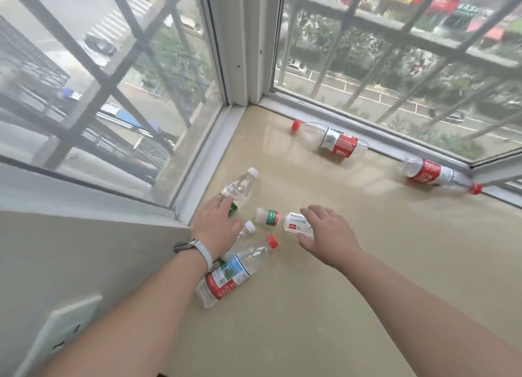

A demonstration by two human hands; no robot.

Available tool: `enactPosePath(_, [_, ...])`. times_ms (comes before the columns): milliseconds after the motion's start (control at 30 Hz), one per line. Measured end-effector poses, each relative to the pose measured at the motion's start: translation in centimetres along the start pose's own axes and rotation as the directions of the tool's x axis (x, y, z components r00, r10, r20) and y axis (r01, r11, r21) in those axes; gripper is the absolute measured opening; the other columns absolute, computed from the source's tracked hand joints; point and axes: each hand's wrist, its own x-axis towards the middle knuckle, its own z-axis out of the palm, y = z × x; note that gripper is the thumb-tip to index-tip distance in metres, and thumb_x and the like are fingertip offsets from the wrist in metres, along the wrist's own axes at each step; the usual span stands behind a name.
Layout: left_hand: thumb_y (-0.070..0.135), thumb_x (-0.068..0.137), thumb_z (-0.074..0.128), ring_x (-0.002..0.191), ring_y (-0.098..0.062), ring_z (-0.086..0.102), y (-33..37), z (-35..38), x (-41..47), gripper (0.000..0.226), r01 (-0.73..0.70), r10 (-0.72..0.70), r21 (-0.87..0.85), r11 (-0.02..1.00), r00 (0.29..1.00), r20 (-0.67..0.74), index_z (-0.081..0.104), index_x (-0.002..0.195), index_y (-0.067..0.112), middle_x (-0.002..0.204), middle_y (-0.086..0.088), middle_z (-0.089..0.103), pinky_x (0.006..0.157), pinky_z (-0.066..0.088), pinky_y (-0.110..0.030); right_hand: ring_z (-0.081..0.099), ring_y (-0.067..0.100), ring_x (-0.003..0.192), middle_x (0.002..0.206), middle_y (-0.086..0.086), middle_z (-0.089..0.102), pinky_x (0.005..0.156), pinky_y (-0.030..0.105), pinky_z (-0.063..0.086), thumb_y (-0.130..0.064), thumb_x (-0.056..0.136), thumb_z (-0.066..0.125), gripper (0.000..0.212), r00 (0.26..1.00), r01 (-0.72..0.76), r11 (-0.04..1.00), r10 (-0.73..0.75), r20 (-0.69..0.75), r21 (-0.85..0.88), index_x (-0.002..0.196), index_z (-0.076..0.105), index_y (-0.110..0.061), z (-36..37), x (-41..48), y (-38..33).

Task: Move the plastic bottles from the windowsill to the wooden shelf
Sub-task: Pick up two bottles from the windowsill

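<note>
Head view: left hand (pixel 216 227) and right hand (pixel 324 232) both spread open, gripping nothing, over plastic bottles (pixel 226 280) lying sideways on windowsill (pixel 339 277), near left (two more far right). Risk: light, round bottles roll at a glancing touch, maybe off the near edge.

Both arms reach forward, bare forearms entering from the lower edge. Left hand (pixel 216 224): palm down, fingers straight and close together, thumb out to the right; watch (pixel 185 246) on the wrist. Right hand (pixel 329 232): palm down, turned slightly inward, fingers spread, thumb held apart below them. Neither hand grips.
</note>
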Motion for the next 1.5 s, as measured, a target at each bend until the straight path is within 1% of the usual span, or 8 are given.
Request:
enactPosePath(233, [0.034, 0.089, 0.061, 0.122, -0.029, 0.049, -0.7, 2.3, 3.2, 0.059, 0.089, -0.09, -0.019, 0.996, 0.996, -0.029, 0.043, 0.141, 0.014, 0.136, -0.009, 0.05, 0.1, 0.041, -0.041, 0.045, 0.025, 0.124, 0.136, 0.0, 0.048, 0.098, 0.038, 0.038, -0.041, 0.08, 0.063, 0.066, 0.992, -0.037, 0.998, 0.043, 0.122, -0.049, 0.14, 0.042, -0.022, 3.6, 1.9, 1.2])
enactPosePath(500, [0.051, 0.087, 0.062, 0.109, -0.03, 0.058, -1.5, 2.3, 4.7, 0.069, 0.206, -0.213, 0.103, 0.973, 0.975, 0.06, 0.034, 0.143, 0.021, 0.125, -0.006, 0.057, 0.08, 0.051, -0.042, 0.046, 0.024, 0.123, 0.138, 0.001, 0.048, 0.098, 0.037, 0.039, -0.04, 0.083, 0.06, 0.073, 0.983, -0.112, 0.993, 0.116, 0.142, -0.041, 0.146, 0.031, -0.018, 5.2, 3.5, 1.4])
enactPosePath(767, [0.047, 0.079, 0.065, 0.096, -0.03, 0.061, -1.4, 1.5, 5.5, 0.054, 0.281, -0.276, -0.013, 0.96, 0.949, 0.154, 0.044, 0.123, 0.025, 0.107, -0.004, 0.06, 0.082, 0.055, -0.046, 0.052, 0.027, 0.106, 0.119, 0.002, 0.053, 0.078, 0.036, 0.046, -0.038, 0.078, 0.065, 0.059, 0.953, -0.26, 0.957, 0.232, 0.196, 0.13, 0.13, 0.044, -0.02, 5.2, 3.3, 1.7])
enactPosePath(933, [0.037, 0.073, 0.066, 0.085, -0.023, 0.064, -1.1, 0.0, 4.9, 0.042, 0.293, -0.267, -0.164, 0.942, 0.95, 0.165, 0.049, 0.11, 0.03, 0.096, 0.0, 0.063, 0.076, 0.056, -0.039, 0.054, 0.023, 0.098, 0.108, -0.001, 0.052, 0.066, 0.03, 0.039, -0.041, 0.078, 0.067, 0.049, 0.929, -0.369, 0.835, 0.317, 0.191, 0.409, 0.121, 0.049, -0.025, 4.3, 1.6, 1.8])
enactPosePath(1033, [0.024, 0.079, 0.071, 0.078, -0.015, 0.059, -0.2, -1.3, 4.2, 0.047, 0.267, -0.245, -0.219, 0.939, 0.962, 0.124, 0.048, 0.12, 0.029, 0.102, 0.0, 0.062, 0.059, 0.044, -0.027, 0.055, 0.016, 0.085, 0.096, -0.007, 0.053, 0.06, 0.025, 0.041, -0.053, 0.082, 0.064, 0.034, 0.921, -0.382, 0.715, 0.348, 0.176, 0.586, 0.106, 0.048, -0.034, 2.7, 0.2, 1.2])
enactPosePath(1200, [0.024, 0.08, 0.078, 0.09, -0.019, 0.063, 2.5, -4.4, 1.1, 0.062, 0.201, -0.188, -0.338, 0.919, 0.98, 0.071, 0.046, 0.133, 0.029, 0.105, 0.005, 0.064, 0.078, 0.052, -0.035, 0.063, 0.011, 0.083, 0.097, -0.01, 0.06, 0.071, 0.036, 0.055, -0.046, 0.078, 0.073, 0.041, 0.913, -0.377, 0.515, 0.345, 0.217, 0.769, 0.108, 0.046, -0.041, 0.0, -2.5, 0.6])
enactPosePath(1400, [0.022, 0.077, 0.081, 0.085, -0.002, 0.062, 5.3, -7.9, -4.3, 0.055, 0.159, -0.134, -0.466, 0.87, 0.987, 0.087, 0.044, 0.111, 0.044, 0.094, 0.022, 0.063, 0.068, 0.047, -0.025, 0.063, 0.01, 0.089, 0.1, -0.014, 0.059, 0.076, 0.034, 0.054, -0.033, 0.077, 0.076, 0.05, 0.912, -0.324, 0.417, 0.375, 0.164, 0.849, 0.115, 0.045, -0.042, -3.3, -6.5, 0.0])
enactPosePath(1500, [0.019, 0.071, 0.084, 0.089, -0.006, 0.067, 7.0, -9.0, -7.6, 0.054, 0.172, -0.137, -0.574, 0.801, 0.985, 0.103, 0.052, 0.104, 0.046, 0.098, 0.016, 0.069, 0.077, 0.053, -0.029, 0.06, 0.003, 0.087, 0.105, -0.015, 0.057, 0.069, 0.024, 0.051, -0.031, 0.08, 0.076, 0.053, 0.907, -0.293, 0.343, 0.395, 0.146, 0.893, 0.123, 0.045, -0.038, -5.2, -9.4, -0.3])
